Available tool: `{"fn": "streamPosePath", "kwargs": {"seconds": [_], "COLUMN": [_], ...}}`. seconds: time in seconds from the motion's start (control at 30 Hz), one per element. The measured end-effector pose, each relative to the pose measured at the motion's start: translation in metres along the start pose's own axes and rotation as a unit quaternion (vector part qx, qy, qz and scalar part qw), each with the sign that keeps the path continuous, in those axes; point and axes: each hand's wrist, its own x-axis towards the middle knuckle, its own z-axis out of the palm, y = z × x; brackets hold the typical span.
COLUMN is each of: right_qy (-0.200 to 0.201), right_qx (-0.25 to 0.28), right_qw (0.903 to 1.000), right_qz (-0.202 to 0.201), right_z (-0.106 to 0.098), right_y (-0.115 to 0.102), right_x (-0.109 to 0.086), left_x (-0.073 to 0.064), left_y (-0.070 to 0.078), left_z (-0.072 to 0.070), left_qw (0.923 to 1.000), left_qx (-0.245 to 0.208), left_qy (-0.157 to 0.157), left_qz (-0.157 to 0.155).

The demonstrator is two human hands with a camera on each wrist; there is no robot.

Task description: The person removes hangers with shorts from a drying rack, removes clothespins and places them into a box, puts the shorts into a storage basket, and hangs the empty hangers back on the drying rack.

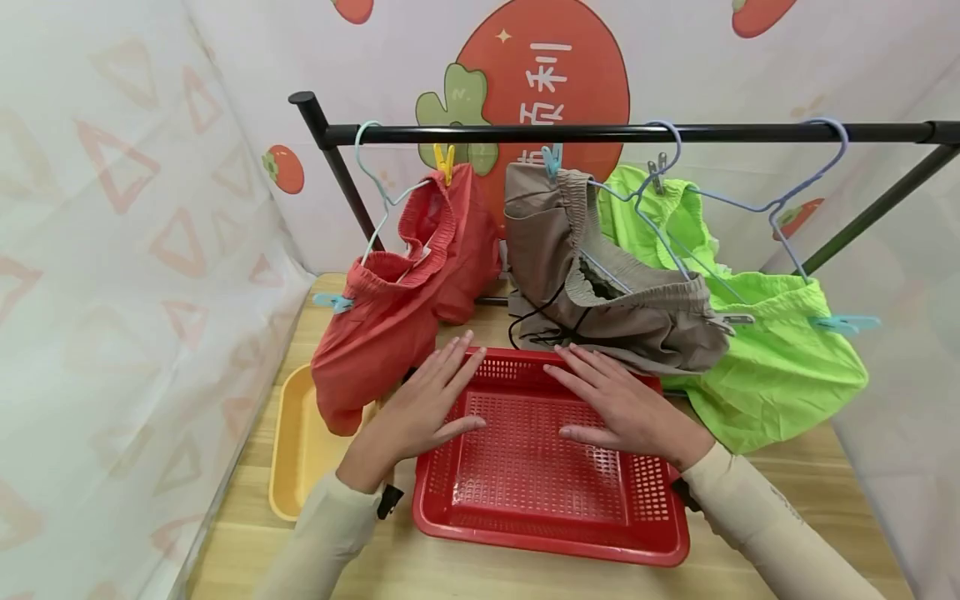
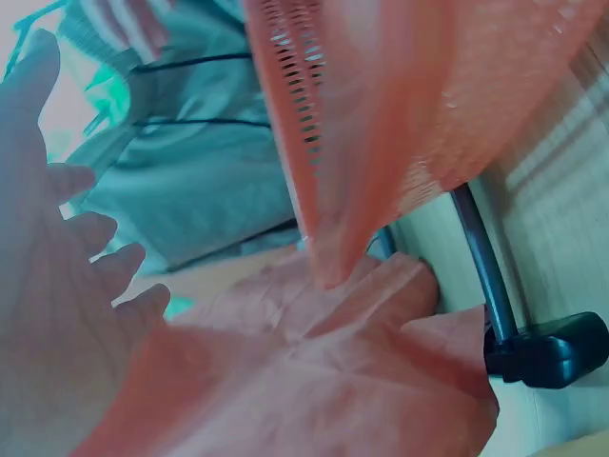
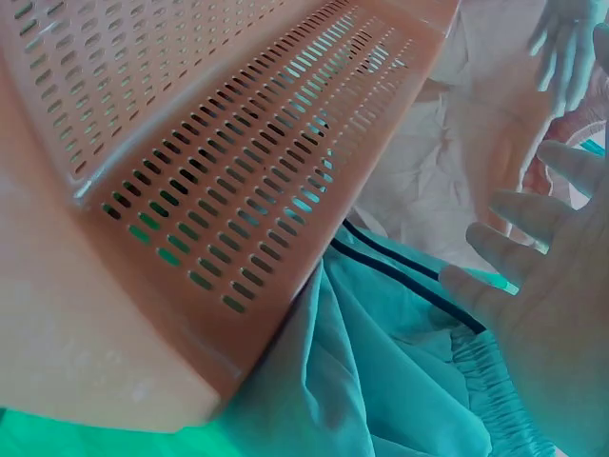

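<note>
Both hands hover over a red perforated basket (image 1: 551, 546), fingers extended and holding nothing. My left hand (image 1: 420, 408) is above its left side, close to the red shorts (image 1: 401, 308). Above the right side, my right hand (image 1: 626, 400) is just below the grey shorts (image 1: 540, 217). Each pair hangs on a hanger by clothespins: a yellow clothespin (image 1: 444, 162) and a blue one (image 1: 333, 302) on the red pair, a blue one (image 1: 552, 160) and a grey one (image 1: 731, 320) on the grey pair. Bright green shorts (image 1: 780, 383) hang at the right.
A black rack bar (image 1: 510, 134) carries the hangers across the back. At the left a yellow tray (image 1: 283, 467) sits on the wooden table (image 1: 232, 550), partly behind the left arm. Printed cloth walls (image 1: 112, 250) enclose the sides and back.
</note>
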Motion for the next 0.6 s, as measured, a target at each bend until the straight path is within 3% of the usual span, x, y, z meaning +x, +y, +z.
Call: {"fn": "streamPosePath", "kwargs": {"seconds": [0.2,0.3,0.43,0.6], "right_qy": [0.011,0.018,0.029,0.039], "right_qx": [0.008,0.013,0.011,0.009], "right_qw": [0.9999,0.9997,0.9995,0.9992], "right_qz": [-0.005,-0.006,-0.009,-0.002], "right_z": [0.002,0.003,0.003,0.0], "right_y": [0.0,0.001,0.002,0.003], "right_x": [-0.003,-0.005,-0.005,-0.005], "left_x": [-0.022,-0.032,-0.043,-0.054], "left_y": [0.003,0.003,0.004,0.006], "left_z": [-0.01,-0.017,-0.029,-0.04], "left_qw": [0.9962,0.989,0.9674,0.9271], "left_qx": [-0.013,-0.008,0.003,0.037], "left_qy": [0.081,0.143,0.251,0.371], "left_qz": [-0.031,-0.038,-0.034,-0.04]}}
